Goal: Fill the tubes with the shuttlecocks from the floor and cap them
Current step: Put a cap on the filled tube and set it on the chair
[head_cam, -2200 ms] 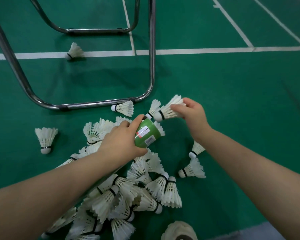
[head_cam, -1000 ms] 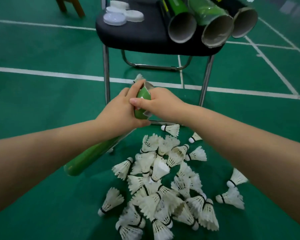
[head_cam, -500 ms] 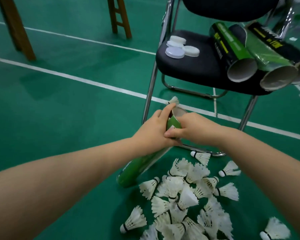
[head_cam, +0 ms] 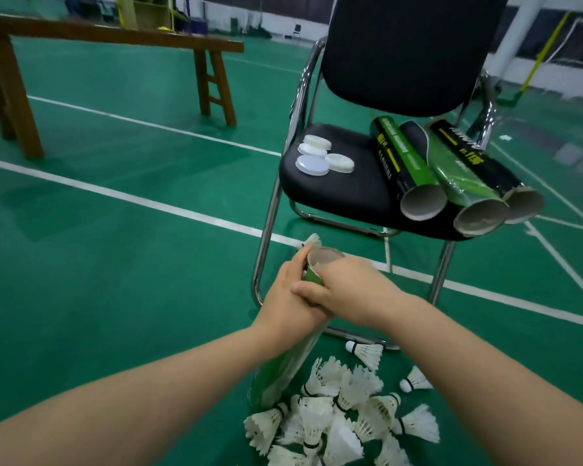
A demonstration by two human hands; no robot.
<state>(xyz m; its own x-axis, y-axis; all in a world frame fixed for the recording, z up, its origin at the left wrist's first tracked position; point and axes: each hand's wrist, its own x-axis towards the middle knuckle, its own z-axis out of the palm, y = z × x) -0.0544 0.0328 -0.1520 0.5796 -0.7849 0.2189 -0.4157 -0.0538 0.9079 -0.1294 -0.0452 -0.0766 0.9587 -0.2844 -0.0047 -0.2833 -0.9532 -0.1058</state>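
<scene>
A green tube [head_cam: 285,368] leans upright over the floor, its open mouth at the top. My left hand [head_cam: 288,299] grips it near the top from the left. My right hand [head_cam: 349,290] wraps round the same end from the right, thumb across the tube. A pile of white shuttlecocks [head_cam: 337,415] lies on the green floor below my hands. One shuttlecock [head_cam: 311,241] lies on the floor just behind the tube's mouth. Three empty open tubes [head_cam: 451,173] lie on the black chair seat [head_cam: 344,193] beside several white caps [head_cam: 320,156].
The chair's chrome legs [head_cam: 266,230] stand right behind my hands. A wooden bench [head_cam: 115,35] stands at the far left. White court lines [head_cam: 148,200] cross the floor. Two loose shuttlecocks [head_cam: 367,353] lie right of the pile.
My right hand pushed a shuttlecock into the tube, then closed round its top. The tube was raised upright. My head tilted up, bringing the chair, tubes and caps into view.
</scene>
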